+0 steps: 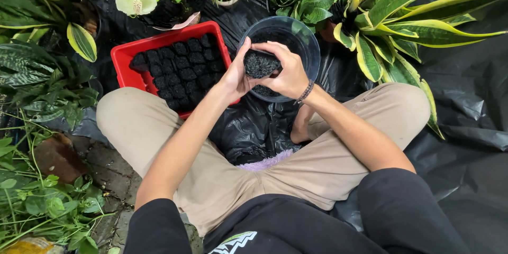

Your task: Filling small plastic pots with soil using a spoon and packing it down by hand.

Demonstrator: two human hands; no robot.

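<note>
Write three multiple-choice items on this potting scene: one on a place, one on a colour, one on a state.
1. Where is the dark chunk held?
A. over the round dark pot
B. inside the tray
C. on the brick paving

2. What colour is the tray of dark blocks?
A. blue
B. red
C. white

3. How is the chunk held?
A. lying loose on the sheet
B. by one hand only
C. between the left hand and right hand

Answers: 1 A, the chunk sits above the pot's opening. 2 B, its rim is bright red. 3 C, both hands wrap it.
</note>
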